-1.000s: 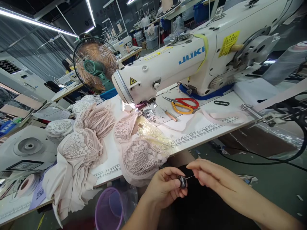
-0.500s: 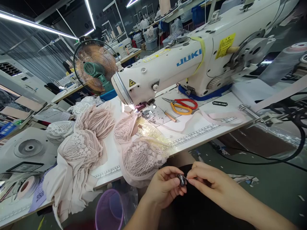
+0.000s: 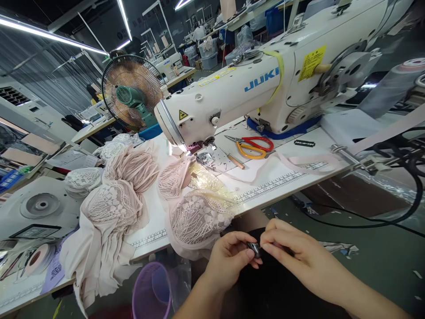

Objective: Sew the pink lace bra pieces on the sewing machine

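Note:
My left hand (image 3: 232, 257) pinches a small, shiny dark metal bobbin case (image 3: 255, 249) between thumb and fingers, above my lap. Close against its right side, my right hand (image 3: 292, 252) is closed, thumb and forefinger pressed together on what looks like the thread from the case. The thread itself is too fine to follow. Just beyond my hands, a pale pink lace bra (image 3: 197, 219) lies at the table's front edge, one cup hanging slightly over it. Its far end reaches under the head of the white sewing machine (image 3: 229, 95).
Red-and-orange-handled scissors (image 3: 255, 146), a wooden-handled tool (image 3: 236, 161) and a black blade (image 3: 304, 143) lie on the table. Stacked pink lace pieces (image 3: 114, 208) are at left. A purple bin (image 3: 152, 290) stands below, a fan (image 3: 133, 95) behind. Cables (image 3: 365, 225) hang at right.
The bobbin case has turned in my left fingers and moved slightly right. My right fingertips are now closer to it, and the thin line between them no longer shows.

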A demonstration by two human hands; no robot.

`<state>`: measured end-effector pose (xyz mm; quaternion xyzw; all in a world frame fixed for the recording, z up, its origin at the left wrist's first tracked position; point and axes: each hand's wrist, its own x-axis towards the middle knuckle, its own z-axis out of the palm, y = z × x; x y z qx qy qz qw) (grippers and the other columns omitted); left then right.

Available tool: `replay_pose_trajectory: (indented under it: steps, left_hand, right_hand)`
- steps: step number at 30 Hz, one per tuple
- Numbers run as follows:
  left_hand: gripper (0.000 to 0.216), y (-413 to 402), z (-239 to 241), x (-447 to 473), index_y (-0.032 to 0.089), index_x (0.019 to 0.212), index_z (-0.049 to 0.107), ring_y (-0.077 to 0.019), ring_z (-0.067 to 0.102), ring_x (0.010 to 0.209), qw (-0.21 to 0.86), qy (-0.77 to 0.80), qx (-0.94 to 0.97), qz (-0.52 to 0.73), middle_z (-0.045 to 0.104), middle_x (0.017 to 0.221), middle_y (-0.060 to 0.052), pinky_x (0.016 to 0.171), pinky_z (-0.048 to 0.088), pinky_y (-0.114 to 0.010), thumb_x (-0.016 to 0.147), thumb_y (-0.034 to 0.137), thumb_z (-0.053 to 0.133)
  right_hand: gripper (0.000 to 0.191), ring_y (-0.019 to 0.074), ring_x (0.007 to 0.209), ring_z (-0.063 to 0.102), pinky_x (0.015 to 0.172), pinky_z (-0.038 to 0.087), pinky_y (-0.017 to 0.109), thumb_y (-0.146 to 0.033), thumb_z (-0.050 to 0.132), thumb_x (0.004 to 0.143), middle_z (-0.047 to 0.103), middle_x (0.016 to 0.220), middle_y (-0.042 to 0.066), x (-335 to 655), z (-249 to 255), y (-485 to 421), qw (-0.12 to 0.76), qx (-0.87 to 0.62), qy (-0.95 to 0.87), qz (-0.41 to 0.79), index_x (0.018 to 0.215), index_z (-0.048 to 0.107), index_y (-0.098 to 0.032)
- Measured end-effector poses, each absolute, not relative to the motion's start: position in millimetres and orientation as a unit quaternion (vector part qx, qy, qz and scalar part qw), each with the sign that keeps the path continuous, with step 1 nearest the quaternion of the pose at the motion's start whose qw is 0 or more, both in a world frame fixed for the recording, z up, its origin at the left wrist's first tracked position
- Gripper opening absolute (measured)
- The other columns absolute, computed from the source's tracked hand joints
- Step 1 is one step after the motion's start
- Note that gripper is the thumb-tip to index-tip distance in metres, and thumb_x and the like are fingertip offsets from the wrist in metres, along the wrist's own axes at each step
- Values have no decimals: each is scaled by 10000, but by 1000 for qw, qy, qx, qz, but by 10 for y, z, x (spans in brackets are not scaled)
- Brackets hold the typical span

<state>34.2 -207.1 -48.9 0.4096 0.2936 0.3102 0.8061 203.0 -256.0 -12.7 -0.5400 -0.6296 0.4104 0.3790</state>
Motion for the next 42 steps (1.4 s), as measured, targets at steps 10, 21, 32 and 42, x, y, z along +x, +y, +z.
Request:
replay_pose_trajectory:
  steps: [10,21,32,42]
  left_hand:
    - [264,-2028,-506,330,90,872,658,-92,629,536,893,226,304,244,644,679,-44,460,468,-123,656,197,766]
    - [227,-2028,-542,306,105,866,651,-103,642,577,897,219,277,265,665,729,-60,494,485,-136,669,155,752]
    - [250,-2021,-496,302,132,886,595,-101,634,570,903,176,271,285,649,697,-44,467,465,-123,686,166,741]
    - [283,-2076,-602,295,96,887,582,-130,655,564,918,174,300,191,670,698,-61,450,500,-148,672,165,753]
  right_hand:
    - [261,165,668,499,591,429,299,-306,407,873,461,709,16,1921,-230,-2516,456,-604,-587,287,650,515,-223]
    - [242,198,846,532,690,453,299,-408,513,828,540,873,52,2108,-171,-2566,517,-572,-515,375,665,562,-235]
    - [275,102,571,470,543,393,257,-395,419,908,514,656,-24,1981,-353,-2617,479,-418,-440,634,738,503,-196]
    - [317,112,566,431,551,373,264,-469,390,897,436,616,-49,1927,-395,-2514,466,-492,-490,548,720,445,-212]
